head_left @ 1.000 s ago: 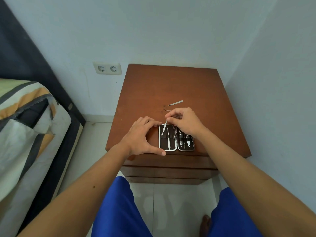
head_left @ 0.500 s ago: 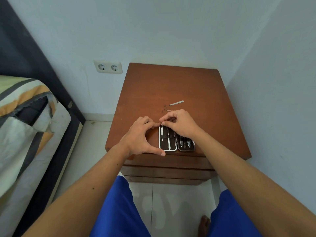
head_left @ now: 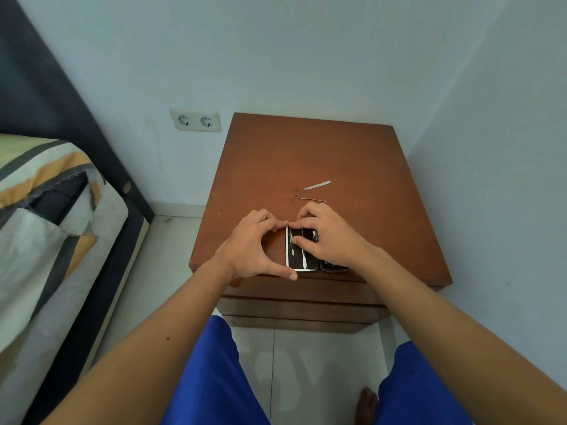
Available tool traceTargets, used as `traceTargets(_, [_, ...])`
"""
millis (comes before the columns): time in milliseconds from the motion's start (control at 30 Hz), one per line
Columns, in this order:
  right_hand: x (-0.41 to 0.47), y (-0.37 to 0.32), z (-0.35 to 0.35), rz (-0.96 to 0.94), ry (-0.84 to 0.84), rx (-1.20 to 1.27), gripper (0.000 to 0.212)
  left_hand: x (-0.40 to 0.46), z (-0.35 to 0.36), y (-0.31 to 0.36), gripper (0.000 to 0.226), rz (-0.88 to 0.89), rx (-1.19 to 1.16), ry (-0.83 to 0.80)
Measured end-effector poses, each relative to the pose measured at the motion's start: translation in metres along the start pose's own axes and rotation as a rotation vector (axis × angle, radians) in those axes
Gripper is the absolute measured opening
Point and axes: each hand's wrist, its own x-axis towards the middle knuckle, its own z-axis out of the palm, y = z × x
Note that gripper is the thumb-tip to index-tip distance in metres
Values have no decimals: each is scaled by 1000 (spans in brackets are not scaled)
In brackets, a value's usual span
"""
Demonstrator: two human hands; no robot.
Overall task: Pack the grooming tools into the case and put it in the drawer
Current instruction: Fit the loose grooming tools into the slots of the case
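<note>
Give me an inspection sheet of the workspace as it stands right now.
Surface: wooden nightstand, a few dark specks mid-top.
Job's things: case open at the front edge, tools strapped inside; flat metal tool and thin metal pick loose behind it.
Clutter: nothing seen.
Grippers: left hand braces the case's left edge; right hand presses on its inside.
Cables: nothing seen.
Surroundings: wall socket, bed on the left, drawers shut.

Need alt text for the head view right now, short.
Both hands work at an open grooming case on a wooden nightstand: left hand steadies its edge, right hand presses inside. Two slim metal tools lie loose behind.
</note>
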Motion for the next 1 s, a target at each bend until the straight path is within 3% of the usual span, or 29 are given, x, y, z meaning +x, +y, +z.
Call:
traceTargets(100, [-5,-3,-5,-54,-36,-54,33,0,0,0,117,-4,4,-3])
traceTargets(267, [-10,-6,-8,-54,-99,-84,54,-1,0,0,115,2,-6,0])
traceTargets(500, [-11,-8,-10,-92,-123,-79,50,0,0,1,116,6,10,-6])
traceTargets(1000, [-8,-5,-11,-40,-143,-49,76,-1,0,1,115,5,-3,3])
